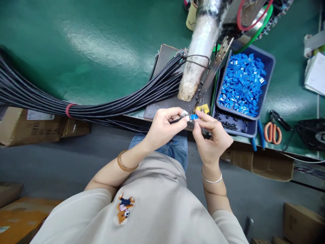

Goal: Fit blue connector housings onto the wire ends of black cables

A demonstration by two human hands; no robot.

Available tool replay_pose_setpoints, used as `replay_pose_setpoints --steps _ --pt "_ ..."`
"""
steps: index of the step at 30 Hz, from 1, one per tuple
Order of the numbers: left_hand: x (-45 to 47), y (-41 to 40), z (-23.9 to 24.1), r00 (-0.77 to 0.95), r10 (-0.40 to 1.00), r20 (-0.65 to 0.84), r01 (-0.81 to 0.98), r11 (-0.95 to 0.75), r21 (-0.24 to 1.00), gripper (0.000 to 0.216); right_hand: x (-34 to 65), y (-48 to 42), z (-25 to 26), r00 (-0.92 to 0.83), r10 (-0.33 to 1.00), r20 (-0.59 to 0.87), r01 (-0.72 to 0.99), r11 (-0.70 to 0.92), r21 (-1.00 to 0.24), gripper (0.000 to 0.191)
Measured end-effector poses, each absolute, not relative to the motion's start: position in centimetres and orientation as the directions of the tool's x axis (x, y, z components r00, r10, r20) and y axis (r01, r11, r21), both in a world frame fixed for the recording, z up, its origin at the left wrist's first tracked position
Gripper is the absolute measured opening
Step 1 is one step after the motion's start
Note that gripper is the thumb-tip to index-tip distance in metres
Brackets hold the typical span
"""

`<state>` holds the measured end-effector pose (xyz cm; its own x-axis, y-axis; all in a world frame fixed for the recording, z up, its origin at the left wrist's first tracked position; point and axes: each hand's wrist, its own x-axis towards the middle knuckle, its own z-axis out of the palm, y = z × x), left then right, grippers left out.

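Note:
My left hand (pixel 166 127) is closed in a pinch on the end of a black cable (pixel 175 120), with white material showing at its fingertips. Between both hands is a small blue connector piece (pixel 194 117), against the cable end. The thumb and index finger of my right hand (pixel 213 132) close on it from the right. Just behind the fingers lies a yellow piece (pixel 203 108) on the dark work board (pixel 158 110). The tip of a long metal tool (pixel 212 78) comes down close behind my fingers.
A wrapped duct (pixel 195 64) hangs over the board. A black cable bundle (pixel 114 107) runs off left. Right stand a bin (pixel 269 73) of blue pieces, a lower tray (pixel 251 130) with black parts, and orange-handled scissors (pixel 273 132). Cardboard boxes (pixel 38 127) sit below the table.

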<state>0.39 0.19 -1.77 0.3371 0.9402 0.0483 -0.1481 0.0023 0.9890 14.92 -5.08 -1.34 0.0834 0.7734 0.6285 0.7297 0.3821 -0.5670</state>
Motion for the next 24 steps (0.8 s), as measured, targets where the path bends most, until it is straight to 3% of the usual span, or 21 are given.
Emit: replay_pose_setpoints --steps 14,24 --pt "0.4 0.9 -1.3 0.363 0.931 -0.021 -0.102 0.062 0.993 0.018 15.0 -4.4 -0.8 0.113 0.804 0.584 0.711 0.345 -0.613 0.008" --pt "0.0 1.0 -1.2 0.412 0.910 -0.034 -0.088 0.076 0.993 0.017 14.8 -4.7 -0.6 0.119 0.795 0.594 0.702 0.356 -0.617 0.014"
